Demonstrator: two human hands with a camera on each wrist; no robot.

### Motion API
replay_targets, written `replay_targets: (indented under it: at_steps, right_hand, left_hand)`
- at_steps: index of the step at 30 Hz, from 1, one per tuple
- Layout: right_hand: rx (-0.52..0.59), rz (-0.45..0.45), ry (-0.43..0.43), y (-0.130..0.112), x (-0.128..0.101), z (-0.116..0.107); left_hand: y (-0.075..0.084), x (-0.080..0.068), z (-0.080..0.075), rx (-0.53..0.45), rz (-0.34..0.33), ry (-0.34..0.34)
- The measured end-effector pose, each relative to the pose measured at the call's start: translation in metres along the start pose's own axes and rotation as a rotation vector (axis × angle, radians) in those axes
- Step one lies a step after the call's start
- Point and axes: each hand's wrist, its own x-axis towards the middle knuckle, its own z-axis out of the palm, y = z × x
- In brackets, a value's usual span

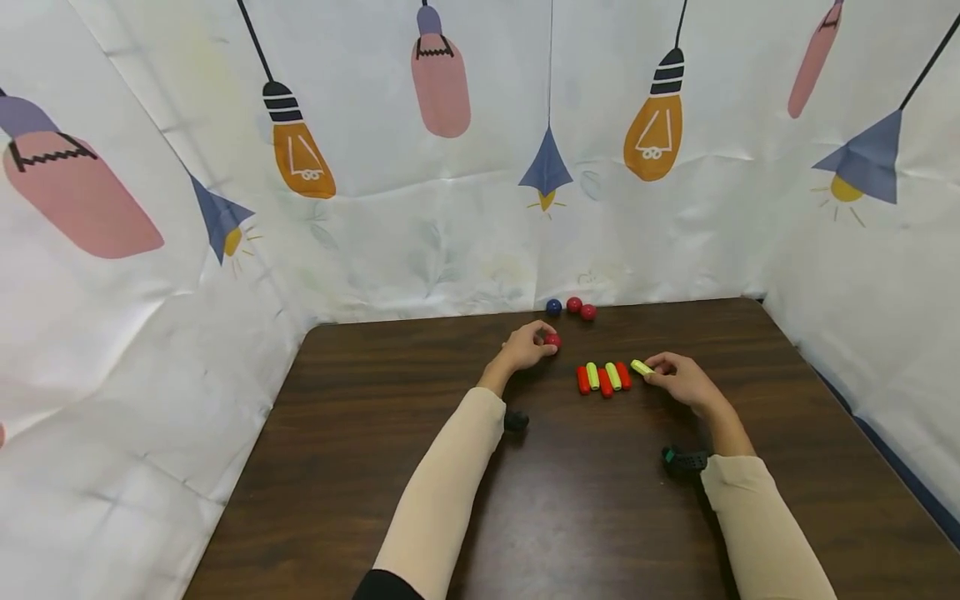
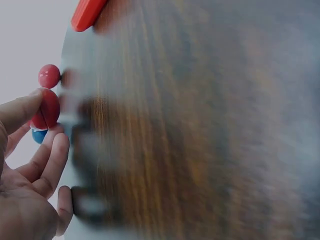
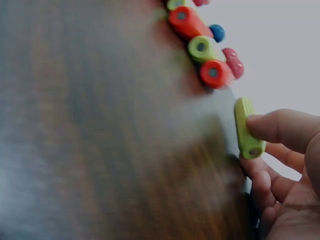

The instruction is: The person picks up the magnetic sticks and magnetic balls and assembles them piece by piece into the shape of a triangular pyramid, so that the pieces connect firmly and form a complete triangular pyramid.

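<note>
Dark wooden surface (image 1: 420, 467) stands before lamp-printed sheets (image 1: 450, 217). Left hand (image 1: 527, 347) pinches a red ball (image 1: 552, 340) near three more balls (image 1: 572, 307) at the far edge. Right hand (image 1: 678, 379) pinches a yellow-green cylinder (image 1: 641, 367) just beside a row of red and green cylinders (image 1: 603, 377).

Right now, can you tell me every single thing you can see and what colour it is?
Table: one, dark brown wood, under everything.
Backdrop cloth: one, white with printed lamps, behind and beside the table.
Loose balls: three, one blue and two red, at the table's far edge.
Red ball: one, pinched in the left hand.
Row of tubes: five, red and yellow-green alternating, side by side mid-table.
Yellow-green tube: one, held at the row's right end.
Left hand: pinches the red ball.
Right hand: holds the yellow-green tube.
</note>
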Motion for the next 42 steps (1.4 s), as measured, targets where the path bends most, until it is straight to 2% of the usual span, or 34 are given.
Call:
replay_targets:
  at_steps: [7, 13, 18, 24, 29, 36, 42]
  right_hand:
    - [0.085, -0.006, -0.029, 0.009, -0.004, -0.008]
    - [0.144, -0.023, -0.022, 0.007, -0.003, -0.011]
    - [0.165, -0.033, 0.036, 0.006, -0.003, -0.010]
    - [0.223, -0.086, 0.140, 0.000, -0.002, -0.002]
    - [0.281, -0.133, 0.206, -0.016, -0.004, 0.006]
    - [0.299, -0.201, 0.170, -0.053, -0.018, 0.011]
    - [0.268, -0.260, 0.111, -0.061, -0.006, 0.024]
  left_hand:
    - [-0.004, -0.019, -0.001, -0.263, 0.085, 0.029]
    - [-0.008, -0.036, -0.004, -0.394, 0.113, 0.091]
    - [-0.011, -0.048, -0.004, -0.511, 0.135, 0.121]
    - [-0.016, -0.059, -0.002, -0.596, 0.140, 0.166]
    - [-0.019, -0.067, -0.002, -0.650, 0.141, 0.202]
    - [-0.016, -0.080, -0.002, -0.696, 0.135, 0.176]
    - [-0.009, -0.081, -0.003, -0.710, 0.177, 0.171]
